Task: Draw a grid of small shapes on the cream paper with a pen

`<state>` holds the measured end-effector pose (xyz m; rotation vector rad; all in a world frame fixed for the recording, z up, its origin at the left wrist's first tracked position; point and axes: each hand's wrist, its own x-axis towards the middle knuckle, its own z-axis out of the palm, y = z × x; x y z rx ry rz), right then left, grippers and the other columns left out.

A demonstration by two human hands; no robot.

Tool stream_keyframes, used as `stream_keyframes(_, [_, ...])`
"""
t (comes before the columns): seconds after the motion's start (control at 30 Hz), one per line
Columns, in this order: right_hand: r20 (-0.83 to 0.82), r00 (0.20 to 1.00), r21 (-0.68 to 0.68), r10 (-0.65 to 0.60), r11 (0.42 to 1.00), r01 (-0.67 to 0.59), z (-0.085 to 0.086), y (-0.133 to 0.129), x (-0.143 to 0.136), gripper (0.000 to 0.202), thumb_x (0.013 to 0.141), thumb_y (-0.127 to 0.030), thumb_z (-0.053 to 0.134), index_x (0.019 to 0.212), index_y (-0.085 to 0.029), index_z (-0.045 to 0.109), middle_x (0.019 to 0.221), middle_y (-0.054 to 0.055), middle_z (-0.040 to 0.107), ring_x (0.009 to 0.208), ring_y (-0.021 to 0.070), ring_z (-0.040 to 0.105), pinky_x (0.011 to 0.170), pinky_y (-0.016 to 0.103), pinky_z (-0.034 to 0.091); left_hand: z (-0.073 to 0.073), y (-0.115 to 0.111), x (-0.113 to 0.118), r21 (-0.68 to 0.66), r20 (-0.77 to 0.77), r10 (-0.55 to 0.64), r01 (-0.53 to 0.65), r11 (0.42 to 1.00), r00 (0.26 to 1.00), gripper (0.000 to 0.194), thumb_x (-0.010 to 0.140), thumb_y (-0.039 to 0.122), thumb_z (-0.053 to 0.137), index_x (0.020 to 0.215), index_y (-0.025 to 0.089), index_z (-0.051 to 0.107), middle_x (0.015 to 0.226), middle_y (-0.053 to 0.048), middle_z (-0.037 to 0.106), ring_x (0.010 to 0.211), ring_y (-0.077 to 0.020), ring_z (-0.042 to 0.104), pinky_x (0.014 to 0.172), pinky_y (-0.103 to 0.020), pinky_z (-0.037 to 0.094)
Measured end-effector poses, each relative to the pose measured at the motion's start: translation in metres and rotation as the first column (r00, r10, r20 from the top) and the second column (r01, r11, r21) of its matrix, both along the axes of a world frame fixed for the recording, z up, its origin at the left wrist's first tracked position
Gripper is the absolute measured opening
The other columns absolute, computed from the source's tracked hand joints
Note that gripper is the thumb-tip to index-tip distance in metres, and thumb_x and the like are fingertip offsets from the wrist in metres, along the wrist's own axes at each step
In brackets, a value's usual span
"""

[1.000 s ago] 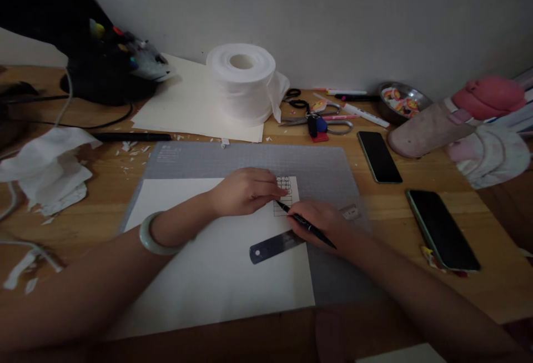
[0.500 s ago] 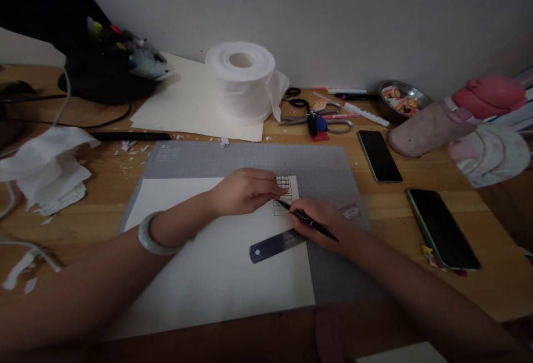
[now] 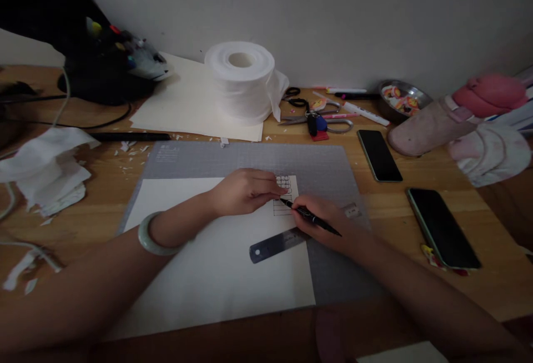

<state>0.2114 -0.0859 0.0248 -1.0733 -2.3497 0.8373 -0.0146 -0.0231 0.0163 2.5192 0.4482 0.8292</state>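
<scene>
A large white sheet of paper (image 3: 216, 274) lies on a grey cutting mat (image 3: 328, 169). Near its upper right corner is a small black-ink grid (image 3: 283, 206), with rounded shapes drawn in the upper rows and plain lines below. My right hand (image 3: 318, 216) grips a black pen (image 3: 312, 217), its tip at the grid's left part. My left hand (image 3: 249, 191) rests flat on the paper with fingers stretched toward the grid, partly covering it. A metal ruler (image 3: 272, 245) lies slanted across the paper's right edge, its middle hidden under my right hand.
Behind the mat stand a white tissue roll (image 3: 240, 85), scissors (image 3: 337, 125), pens and a metal bowl (image 3: 403, 102). Two phones (image 3: 378, 156) and a pink-lidded bottle (image 3: 437, 124) are to the right. Crumpled tissue (image 3: 54, 163), cables and paper scraps lie left.
My right hand and the pen have shifted slightly to the right, the pen tip moving a little along the grid. My left hand, the paper and the ruler have stayed put.
</scene>
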Motion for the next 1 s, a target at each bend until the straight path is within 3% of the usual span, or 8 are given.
stream_keyframes(0.2, [-0.003,0.998,-0.033,-0.070,0.997,0.070,-0.0034,0.0016,0.0011,0.010,0.090,-0.025,0.046,0.093,-0.020,0.054,0.078,-0.001,0.058,0.066,0.0107,0.051,0.060,0.022,0.037,0.0005,0.0002,0.0008,0.001,0.007,-0.003,0.003,1.000,1.000,0.025,0.095,0.023,0.044,0.099,0.012,0.067,0.076,-0.007,0.065,0.069,-0.0132,0.060,0.059,-0.021,0.045])
stream_keyframes(1.0, [0.027,0.999,0.028,-0.033,0.999,0.032,-0.0030,0.0012,0.0019,0.012,0.089,-0.026,0.046,0.092,-0.019,0.056,0.074,0.000,0.059,0.063,0.0109,0.052,0.058,0.023,0.037,0.0002,0.0003,0.0001,0.007,0.000,0.002,-0.002,1.000,1.000,0.026,0.095,0.024,0.043,0.101,0.014,0.066,0.075,-0.006,0.064,0.068,-0.0128,0.060,0.059,-0.021,0.044])
